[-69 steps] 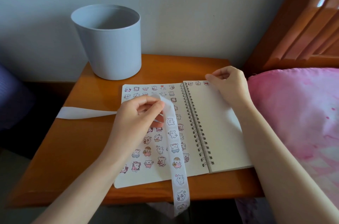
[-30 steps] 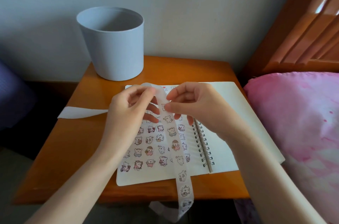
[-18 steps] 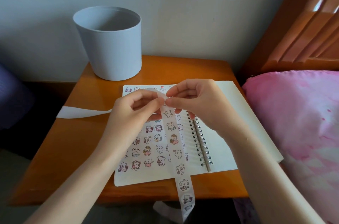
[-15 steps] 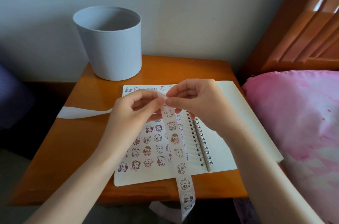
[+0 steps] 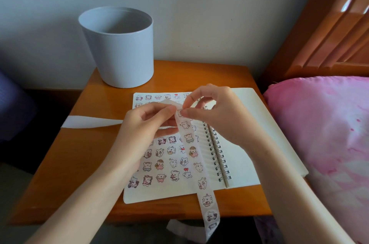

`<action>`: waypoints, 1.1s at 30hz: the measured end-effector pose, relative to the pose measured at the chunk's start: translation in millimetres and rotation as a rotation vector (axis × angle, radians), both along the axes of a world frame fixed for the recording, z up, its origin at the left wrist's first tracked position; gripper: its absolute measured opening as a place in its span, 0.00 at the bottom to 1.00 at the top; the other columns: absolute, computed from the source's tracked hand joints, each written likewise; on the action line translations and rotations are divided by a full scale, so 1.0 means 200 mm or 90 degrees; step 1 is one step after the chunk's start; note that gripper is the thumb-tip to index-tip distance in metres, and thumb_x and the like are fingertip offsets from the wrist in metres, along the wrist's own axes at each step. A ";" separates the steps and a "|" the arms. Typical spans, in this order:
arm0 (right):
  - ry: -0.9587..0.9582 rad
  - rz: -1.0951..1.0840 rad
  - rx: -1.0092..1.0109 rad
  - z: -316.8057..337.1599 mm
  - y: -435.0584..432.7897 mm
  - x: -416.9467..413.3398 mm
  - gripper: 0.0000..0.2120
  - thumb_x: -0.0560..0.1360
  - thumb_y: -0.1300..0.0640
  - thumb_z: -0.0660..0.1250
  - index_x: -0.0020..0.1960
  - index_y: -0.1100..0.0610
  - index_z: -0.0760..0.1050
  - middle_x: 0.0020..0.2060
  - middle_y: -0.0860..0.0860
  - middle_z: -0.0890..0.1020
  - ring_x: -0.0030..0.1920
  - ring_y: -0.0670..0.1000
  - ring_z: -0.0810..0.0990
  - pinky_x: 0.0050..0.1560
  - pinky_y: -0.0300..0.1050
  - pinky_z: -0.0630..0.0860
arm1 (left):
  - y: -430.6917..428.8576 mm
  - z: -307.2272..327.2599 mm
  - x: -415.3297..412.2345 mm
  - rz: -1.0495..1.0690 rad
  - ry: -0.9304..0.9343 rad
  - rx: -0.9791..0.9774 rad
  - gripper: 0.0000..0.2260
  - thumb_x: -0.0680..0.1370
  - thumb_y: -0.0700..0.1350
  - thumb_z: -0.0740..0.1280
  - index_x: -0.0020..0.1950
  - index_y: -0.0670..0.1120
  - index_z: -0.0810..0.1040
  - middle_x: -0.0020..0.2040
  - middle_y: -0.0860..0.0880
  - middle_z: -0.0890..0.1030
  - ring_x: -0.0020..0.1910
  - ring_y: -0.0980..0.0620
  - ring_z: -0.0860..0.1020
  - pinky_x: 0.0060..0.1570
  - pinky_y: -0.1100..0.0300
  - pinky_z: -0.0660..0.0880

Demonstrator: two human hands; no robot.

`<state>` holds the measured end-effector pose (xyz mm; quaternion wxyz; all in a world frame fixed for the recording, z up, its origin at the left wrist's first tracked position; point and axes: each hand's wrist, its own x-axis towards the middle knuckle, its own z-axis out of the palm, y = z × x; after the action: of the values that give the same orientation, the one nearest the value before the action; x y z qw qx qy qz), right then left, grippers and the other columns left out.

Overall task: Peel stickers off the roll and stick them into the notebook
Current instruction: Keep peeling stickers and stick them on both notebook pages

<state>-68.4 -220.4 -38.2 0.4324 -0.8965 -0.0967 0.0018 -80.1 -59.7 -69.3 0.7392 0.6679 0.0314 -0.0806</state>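
An open spiral notebook [image 5: 257,115] lies on the wooden bedside table [image 5: 65,165]; its left page is covered with small cartoon stickers, its right page is blank. A long white sticker strip [image 5: 196,160] runs from the table's left side up over my hands and hangs down past the front edge. My left hand [image 5: 143,129] pinches the strip just above the notebook. My right hand [image 5: 217,115] pinches the topmost sticker on the strip with thumb and forefinger.
A pale grey round bin [image 5: 117,47] stands at the table's back left against the wall. A pink pillow [image 5: 327,135] and a wooden headboard [image 5: 329,29] lie close on the right. The spent white backing [image 5: 87,121] trails over the table's left edge.
My right hand left the blank page and came over to the strip, pinching a sticker beside my left hand. The strip has been drawn a little further up through my fingers.
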 end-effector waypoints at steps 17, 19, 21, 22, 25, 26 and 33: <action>-0.007 -0.209 0.121 -0.05 -0.32 0.19 0.05 0.71 0.59 0.72 0.43 0.61 0.81 0.34 0.49 0.82 0.26 0.39 0.75 0.22 0.34 0.65 | -0.02 -0.02 -0.01 0.003 -0.021 0.086 0.04 0.75 0.46 0.69 0.47 0.52 0.82 0.43 0.51 0.85 0.45 0.54 0.83 0.50 0.56 0.79; -0.022 -0.245 0.098 -0.08 -0.38 0.23 0.03 0.72 0.61 0.71 0.42 0.61 0.81 0.33 0.50 0.82 0.24 0.39 0.74 0.21 0.32 0.65 | -0.02 -0.01 -0.02 -0.009 -0.027 0.090 0.04 0.75 0.45 0.68 0.47 0.50 0.82 0.42 0.52 0.86 0.44 0.54 0.84 0.46 0.60 0.81; -0.028 -0.269 0.089 -0.10 -0.41 0.25 0.03 0.72 0.61 0.70 0.41 0.60 0.81 0.33 0.51 0.81 0.24 0.39 0.74 0.21 0.31 0.66 | -0.02 -0.01 -0.02 -0.017 -0.031 0.094 0.04 0.76 0.44 0.68 0.48 0.48 0.82 0.41 0.51 0.85 0.42 0.53 0.84 0.43 0.61 0.81; -0.023 -0.279 0.091 -0.12 -0.42 0.26 0.03 0.72 0.62 0.70 0.42 0.61 0.81 0.32 0.51 0.81 0.23 0.40 0.74 0.21 0.32 0.66 | -0.02 -0.02 -0.01 -0.017 -0.032 0.096 0.05 0.76 0.43 0.68 0.48 0.48 0.82 0.41 0.50 0.85 0.41 0.53 0.84 0.43 0.59 0.81; -0.003 -0.303 0.098 -0.15 -0.45 0.29 0.03 0.72 0.62 0.70 0.43 0.62 0.81 0.28 0.52 0.78 0.20 0.41 0.70 0.22 0.33 0.66 | -0.03 -0.02 -0.01 -0.012 -0.038 0.098 0.04 0.75 0.43 0.68 0.46 0.48 0.83 0.38 0.50 0.85 0.37 0.53 0.83 0.43 0.58 0.82; 0.000 -0.307 0.094 -0.16 -0.45 0.30 0.03 0.72 0.61 0.70 0.42 0.61 0.81 0.27 0.52 0.77 0.20 0.41 0.69 0.22 0.33 0.66 | -0.03 -0.02 -0.01 -0.010 -0.039 0.098 0.04 0.75 0.43 0.68 0.45 0.49 0.83 0.37 0.51 0.85 0.36 0.54 0.83 0.42 0.60 0.82; -0.015 -0.308 0.079 -0.18 -0.44 0.33 0.02 0.71 0.61 0.70 0.40 0.57 0.80 0.26 0.50 0.76 0.18 0.40 0.68 0.21 0.29 0.63 | -0.03 -0.02 -0.01 -0.013 -0.042 0.097 0.03 0.75 0.44 0.68 0.45 0.49 0.82 0.37 0.51 0.84 0.36 0.53 0.83 0.38 0.65 0.80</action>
<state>-2.9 -309.1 -73.7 0.4731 -0.8653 0.1156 -0.1184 -82.6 -65.8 -73.8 0.6862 0.7246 0.0063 -0.0637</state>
